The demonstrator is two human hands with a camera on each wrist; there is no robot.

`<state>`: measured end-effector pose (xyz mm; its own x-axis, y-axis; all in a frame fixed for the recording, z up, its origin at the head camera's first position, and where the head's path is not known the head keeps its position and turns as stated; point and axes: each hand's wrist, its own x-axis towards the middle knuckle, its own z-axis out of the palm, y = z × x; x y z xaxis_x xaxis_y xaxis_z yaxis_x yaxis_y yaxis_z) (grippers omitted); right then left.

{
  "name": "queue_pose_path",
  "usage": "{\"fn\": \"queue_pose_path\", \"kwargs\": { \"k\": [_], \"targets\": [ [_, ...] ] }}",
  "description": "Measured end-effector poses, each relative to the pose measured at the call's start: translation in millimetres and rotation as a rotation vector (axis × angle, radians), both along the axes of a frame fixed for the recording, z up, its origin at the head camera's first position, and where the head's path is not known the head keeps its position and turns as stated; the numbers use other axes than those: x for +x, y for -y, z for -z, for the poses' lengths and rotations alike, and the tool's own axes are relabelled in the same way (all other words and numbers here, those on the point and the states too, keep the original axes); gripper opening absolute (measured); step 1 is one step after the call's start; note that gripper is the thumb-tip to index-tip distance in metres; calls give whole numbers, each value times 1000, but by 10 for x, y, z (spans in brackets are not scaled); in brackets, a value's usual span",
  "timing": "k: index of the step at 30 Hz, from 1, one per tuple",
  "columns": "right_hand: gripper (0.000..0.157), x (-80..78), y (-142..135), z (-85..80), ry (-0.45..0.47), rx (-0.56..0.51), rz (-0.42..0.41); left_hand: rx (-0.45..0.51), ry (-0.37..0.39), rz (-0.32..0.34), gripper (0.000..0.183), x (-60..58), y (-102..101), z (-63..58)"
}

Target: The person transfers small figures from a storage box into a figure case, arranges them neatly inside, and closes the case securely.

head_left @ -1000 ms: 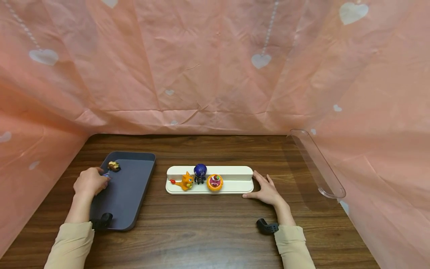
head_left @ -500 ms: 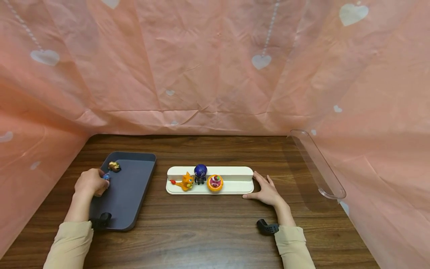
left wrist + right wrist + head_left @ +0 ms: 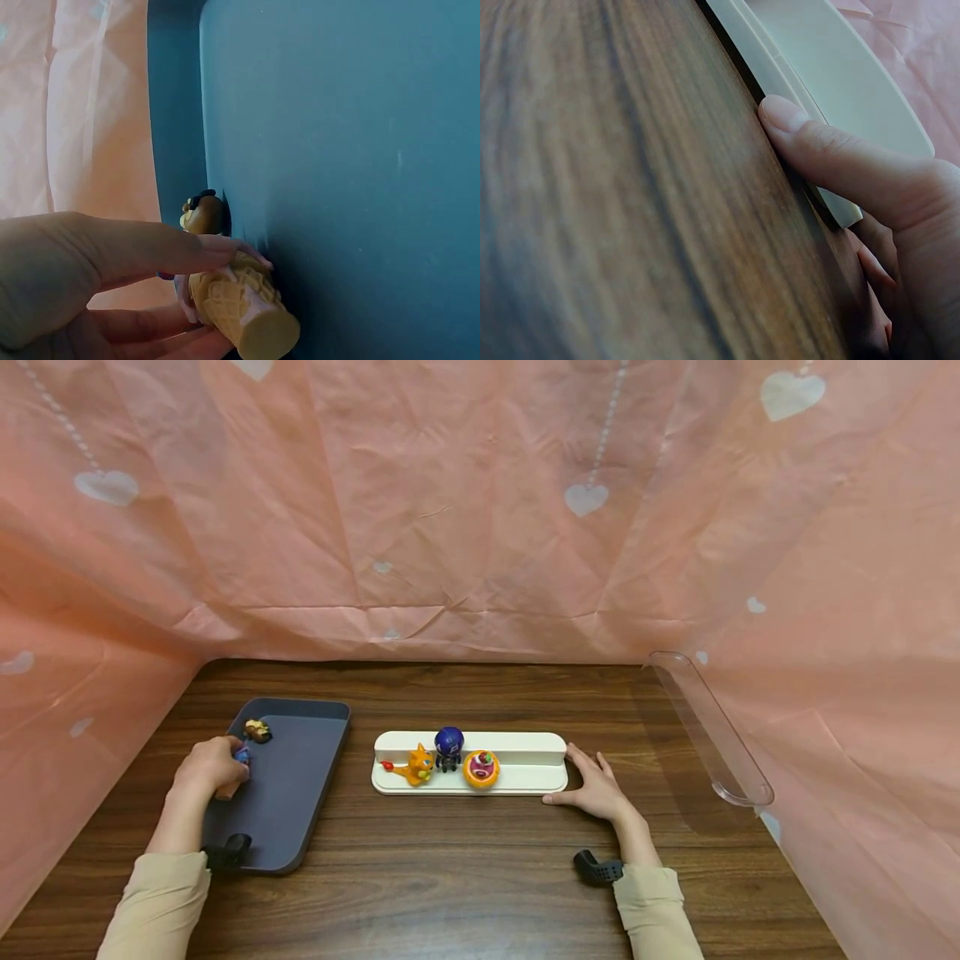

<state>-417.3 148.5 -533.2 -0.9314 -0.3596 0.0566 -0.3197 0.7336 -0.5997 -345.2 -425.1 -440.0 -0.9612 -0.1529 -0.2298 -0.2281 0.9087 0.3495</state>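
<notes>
In the grey tray (image 3: 288, 793), my left hand (image 3: 206, 768) pinches an ice-cream-cone figurine (image 3: 244, 307) between thumb and fingers. Its waffle cone points toward the left wrist camera, and a blue-purple top (image 3: 242, 755) shows past the fingers in the head view. Beyond it in the tray lies a small brown and yellow figurine (image 3: 258, 731). My right hand (image 3: 596, 787) holds the right end of a white stepped display stand (image 3: 528, 775). The right wrist view shows the thumb (image 3: 784, 112) along its front edge; the other fingers are partly hidden.
On the stand are an orange figurine with a red-tipped tail (image 3: 414, 767), a dark figurine with a round purple-blue head (image 3: 448, 743) and an orange tart-like toy (image 3: 481, 769). A transparent cover (image 3: 705, 727) leans against the pink curtain (image 3: 840, 610) at right.
My left hand has picked at the ice-cream-cone figurine and turned it, shifting slightly right; more of its blue-purple top and cone now shows. My right hand stays at the stand.
</notes>
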Motion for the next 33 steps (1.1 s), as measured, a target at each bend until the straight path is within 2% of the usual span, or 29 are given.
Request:
{"fn": "queue_pose_path", "kwargs": {
  "k": [7, 14, 21, 26, 33],
  "targets": [
    [103, 0, -3, -11, 3, -9, -1, 12, -5, 20, 55, -1, -17, -21],
    [103, -8, -6, 4, -3, -4, -4, 29, -15, 4, 56, 15, -40, -90],
    [104, 5, 1, -3, 12, -7, 0, 55, -165, 34, 57, 47, -160, -210],
    [104, -3, -1, 8, 7, -1, -1, 95, -254, 57, 57, 53, -314, -348],
    [104, -11, -4, 17, 14, 2, 1, 198, -362, 64, 59, 99, -574, -538]
  ]
}}
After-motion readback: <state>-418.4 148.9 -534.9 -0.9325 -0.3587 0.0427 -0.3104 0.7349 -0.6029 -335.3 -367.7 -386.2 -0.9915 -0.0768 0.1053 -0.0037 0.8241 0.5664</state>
